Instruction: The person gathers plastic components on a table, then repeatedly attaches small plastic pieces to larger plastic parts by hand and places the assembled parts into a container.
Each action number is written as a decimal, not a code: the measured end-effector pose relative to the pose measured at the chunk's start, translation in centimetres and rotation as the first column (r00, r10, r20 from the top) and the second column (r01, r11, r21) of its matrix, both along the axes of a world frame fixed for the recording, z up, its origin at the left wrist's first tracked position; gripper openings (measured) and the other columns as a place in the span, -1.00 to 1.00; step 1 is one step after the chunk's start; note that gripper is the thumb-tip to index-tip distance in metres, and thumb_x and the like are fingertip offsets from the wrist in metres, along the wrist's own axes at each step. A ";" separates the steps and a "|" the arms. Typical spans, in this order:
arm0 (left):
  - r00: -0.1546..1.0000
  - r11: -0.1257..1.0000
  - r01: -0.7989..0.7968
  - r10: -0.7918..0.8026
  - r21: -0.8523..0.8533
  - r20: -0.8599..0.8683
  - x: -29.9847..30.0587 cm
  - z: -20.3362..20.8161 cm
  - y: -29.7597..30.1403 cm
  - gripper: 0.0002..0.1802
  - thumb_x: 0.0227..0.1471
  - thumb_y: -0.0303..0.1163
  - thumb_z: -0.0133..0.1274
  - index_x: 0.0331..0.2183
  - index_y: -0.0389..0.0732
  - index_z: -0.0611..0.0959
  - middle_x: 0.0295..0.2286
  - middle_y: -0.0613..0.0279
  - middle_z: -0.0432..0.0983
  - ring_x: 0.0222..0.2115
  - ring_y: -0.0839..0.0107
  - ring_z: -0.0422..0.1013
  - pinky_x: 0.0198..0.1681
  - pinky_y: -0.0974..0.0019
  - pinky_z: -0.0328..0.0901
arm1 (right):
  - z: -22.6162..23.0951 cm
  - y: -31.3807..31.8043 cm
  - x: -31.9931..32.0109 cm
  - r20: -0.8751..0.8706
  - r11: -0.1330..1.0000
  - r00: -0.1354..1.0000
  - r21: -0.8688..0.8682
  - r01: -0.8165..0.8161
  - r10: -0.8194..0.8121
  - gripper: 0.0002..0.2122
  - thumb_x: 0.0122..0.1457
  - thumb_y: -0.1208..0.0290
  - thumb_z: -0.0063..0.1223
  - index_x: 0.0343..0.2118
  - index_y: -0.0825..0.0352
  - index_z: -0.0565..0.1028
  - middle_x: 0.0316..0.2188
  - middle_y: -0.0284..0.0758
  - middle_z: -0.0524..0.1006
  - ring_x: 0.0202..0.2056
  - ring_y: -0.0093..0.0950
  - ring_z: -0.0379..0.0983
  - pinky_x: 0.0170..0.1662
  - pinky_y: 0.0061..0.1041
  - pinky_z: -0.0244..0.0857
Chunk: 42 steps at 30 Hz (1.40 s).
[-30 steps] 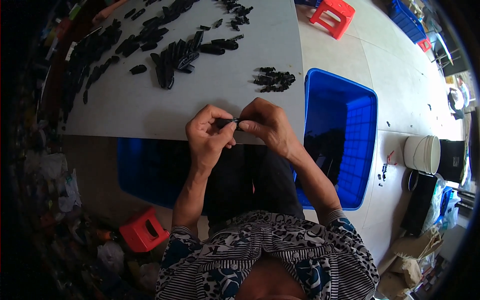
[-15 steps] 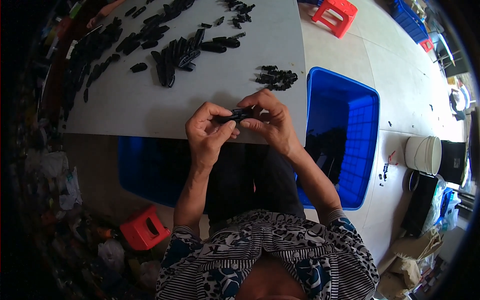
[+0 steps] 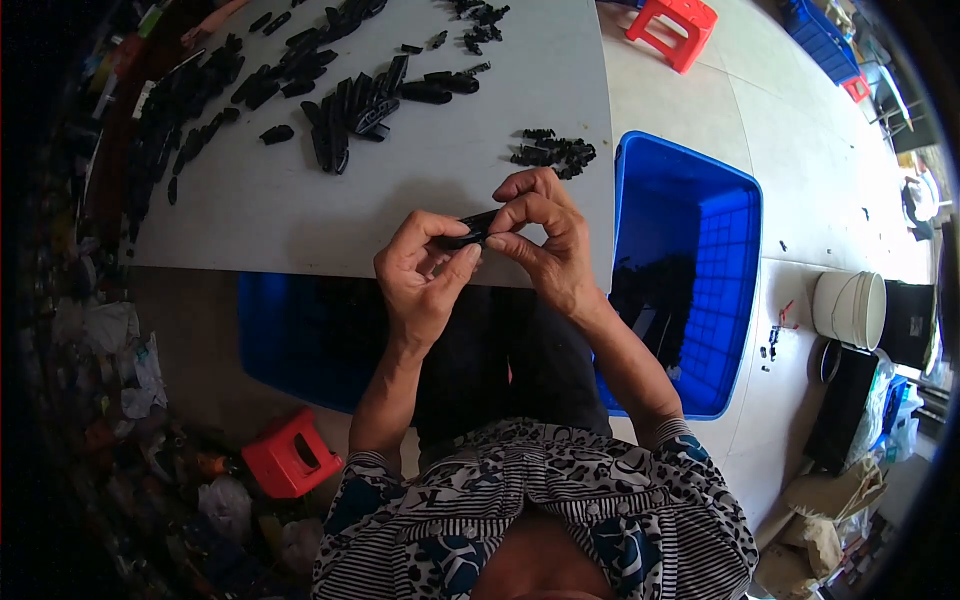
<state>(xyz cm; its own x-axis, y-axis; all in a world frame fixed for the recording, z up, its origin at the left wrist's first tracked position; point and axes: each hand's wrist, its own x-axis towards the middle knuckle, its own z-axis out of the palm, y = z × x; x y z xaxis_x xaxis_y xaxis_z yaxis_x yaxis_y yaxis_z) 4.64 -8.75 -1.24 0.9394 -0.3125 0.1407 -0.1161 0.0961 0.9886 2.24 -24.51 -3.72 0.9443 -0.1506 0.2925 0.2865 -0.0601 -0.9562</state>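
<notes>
Over the near edge of the pale table (image 3: 300, 225), a black elongated plastic part (image 3: 467, 232) sits between my two hands. My left hand (image 3: 425, 272) pinches its left end between thumb and fingers. At its right end, my right hand (image 3: 548, 240) closes thumb and forefinger on it, the other fingers curled above. Beyond my right hand lies a small cluster of notched black pieces (image 3: 555, 153). Longer black shell-like parts (image 3: 350, 115) are heaped farther off to the left. My fingers cover both ends of the held part.
Blue bins stand below the table edge, one at right (image 3: 725, 275) and one at left (image 3: 300, 385), both with dark contents. A red stool (image 3: 290, 455) is at lower left, another (image 3: 675, 30) at far right. A white bucket (image 3: 848, 305) stands on the floor. Another person's hand (image 3: 205, 30) shows at upper left.
The black part has tilted, its right end now higher. My right forefinger has shifted down toward the part's right end, and my other right fingers have lifted.
</notes>
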 end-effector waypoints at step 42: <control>0.905 0.601 -0.419 0.218 0.681 0.364 5.4 -0.5 9.5 -0.80 -0.05 -0.52 0.11 -0.28 -0.29 0.60 -0.46 0.13 0.46 -0.50 0.39 0.37 -0.43 0.30 0.29 | -1.0 -1.7 2.5 0.116 0.296 0.990 -0.946 0.134 -0.079 -0.87 -0.07 0.54 0.00 -0.40 0.32 0.39 -0.43 -0.21 0.32 -0.34 -0.29 0.38 -0.44 -0.36 0.37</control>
<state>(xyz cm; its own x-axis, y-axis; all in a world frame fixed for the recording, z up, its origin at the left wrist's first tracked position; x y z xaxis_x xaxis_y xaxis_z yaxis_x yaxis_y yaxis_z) 10.00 0.78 -1.77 0.9715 -0.0914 0.2188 -0.2152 -0.7280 0.6509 4.72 -26.19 -4.75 0.9265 0.1593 0.3408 0.2371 -0.9506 -0.2003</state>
